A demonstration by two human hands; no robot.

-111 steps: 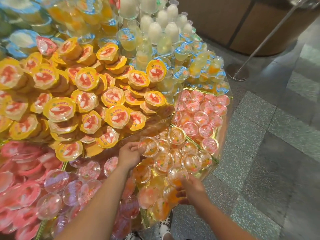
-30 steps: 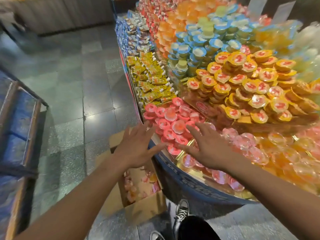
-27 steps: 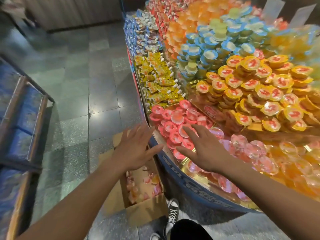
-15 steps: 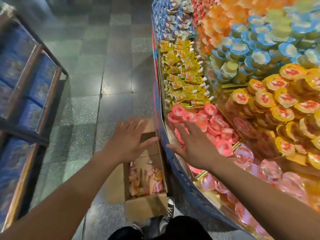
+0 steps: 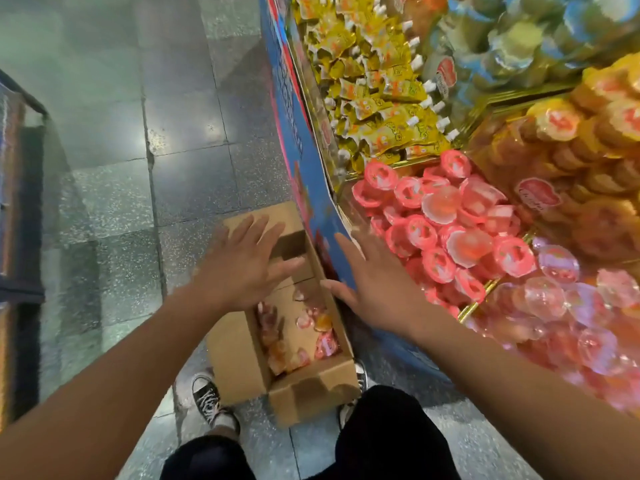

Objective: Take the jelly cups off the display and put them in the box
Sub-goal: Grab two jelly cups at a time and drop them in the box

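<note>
Pink-lidded plastic jelly cups (image 5: 450, 237) lie heaped beside my right hand (image 5: 377, 289); it and my left hand (image 5: 242, 271) hang spread, empty, by the brown cardboard box (image 5: 311, 393). Brushing the heap could spill cups.

- The floor (image 5: 114, 188) is grey speckled stone tile, glossy with patches of light.
- An open cardboard box (image 5: 311, 393) stands on the floor against the blue side wall of the display (image 5: 304, 161). Loose jelly cups (image 5: 301, 327) lie on its bottom.
- A black-and-white shoe (image 5: 207, 400) stands on the tiles just beside the box's near left corner.
- A dark rack (image 5: 20, 202) stands at the left edge.
- Gold dividers (image 5: 481, 299) split the display's top: pink-lidded cups (image 5: 440, 233) nearest the box, yellow pouches (image 5: 377, 98) beyond them, clear cups (image 5: 561, 306) to the right, and yellow-lidded cups (image 5: 588, 133) behind.
</note>
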